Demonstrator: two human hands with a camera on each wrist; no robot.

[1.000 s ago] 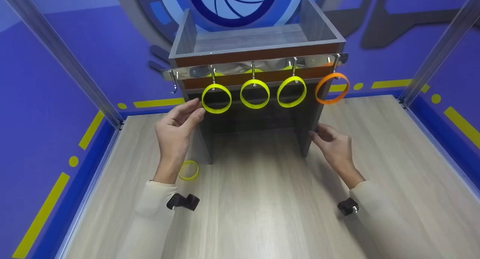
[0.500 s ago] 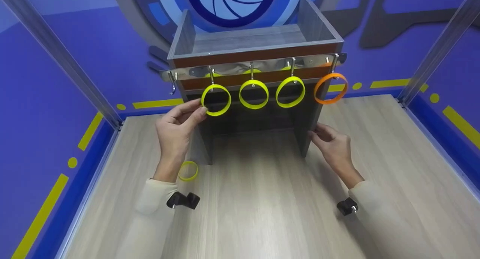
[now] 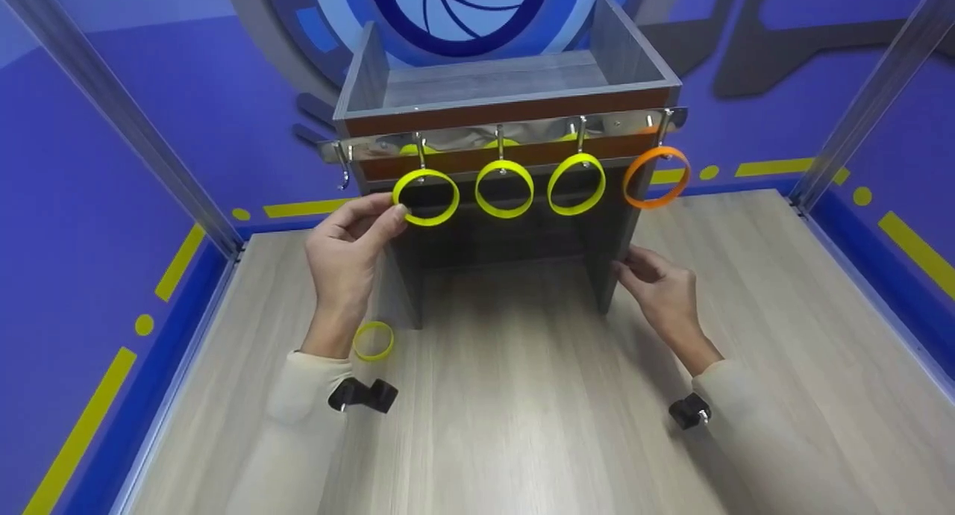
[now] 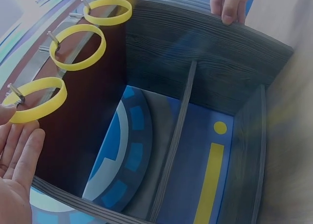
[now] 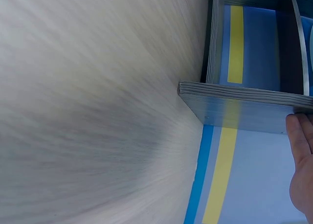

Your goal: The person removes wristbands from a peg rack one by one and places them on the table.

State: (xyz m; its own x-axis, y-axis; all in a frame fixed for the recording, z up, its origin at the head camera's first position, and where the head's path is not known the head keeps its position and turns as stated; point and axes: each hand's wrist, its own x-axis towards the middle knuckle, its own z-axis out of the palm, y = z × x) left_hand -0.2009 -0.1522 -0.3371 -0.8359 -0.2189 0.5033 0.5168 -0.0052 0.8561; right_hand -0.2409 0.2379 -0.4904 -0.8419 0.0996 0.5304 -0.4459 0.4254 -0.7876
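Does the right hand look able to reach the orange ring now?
Probably yes: the right hand is at the side panel, the orange ring hangs above it, and nothing visible stands between them.

The head camera looks forward and down from above and in front of the shelf (image 3: 515,110), far enough back to take in its front and the surface (image 3: 507,395). The left wrist camera sits close before the shelf, turned sideways, facing through its open front towards its right panel (image 3: 615,261). The right wrist camera, also sideways, is low near that panel, facing the wall (image 5: 264,180) behind the shelf. All three share the right hand (image 3: 660,283); head and left wrist share the rings (image 3: 505,214).
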